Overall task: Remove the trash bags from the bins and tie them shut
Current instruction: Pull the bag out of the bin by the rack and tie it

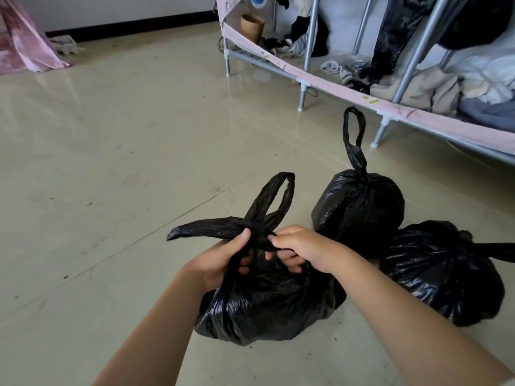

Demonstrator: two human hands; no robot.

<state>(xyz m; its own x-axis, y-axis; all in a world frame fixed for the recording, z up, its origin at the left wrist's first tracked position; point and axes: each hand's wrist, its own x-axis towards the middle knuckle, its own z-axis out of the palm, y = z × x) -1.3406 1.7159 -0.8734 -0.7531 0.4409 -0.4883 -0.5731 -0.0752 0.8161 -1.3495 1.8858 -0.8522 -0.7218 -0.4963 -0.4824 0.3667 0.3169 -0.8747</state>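
A full black trash bag (267, 307) sits on the tiled floor right in front of me. Its two handle loops cross above its mouth, one loop sticking up and one pointing left. My left hand (220, 260) grips the twisted handles at the crossing, thumb on top. My right hand (301, 246) pinches the same knot from the right side. Behind it stands a second black bag (359, 207), tied, with one loop upright. A third tied black bag (443, 271) lies to the right, touching the second.
A metal-framed wardrobe rack (303, 84) with pink fabric trim and piled clothes runs along the right, close behind the bags. A pink cloth (25, 43) hangs at the far left by the wall. No bins are in view.
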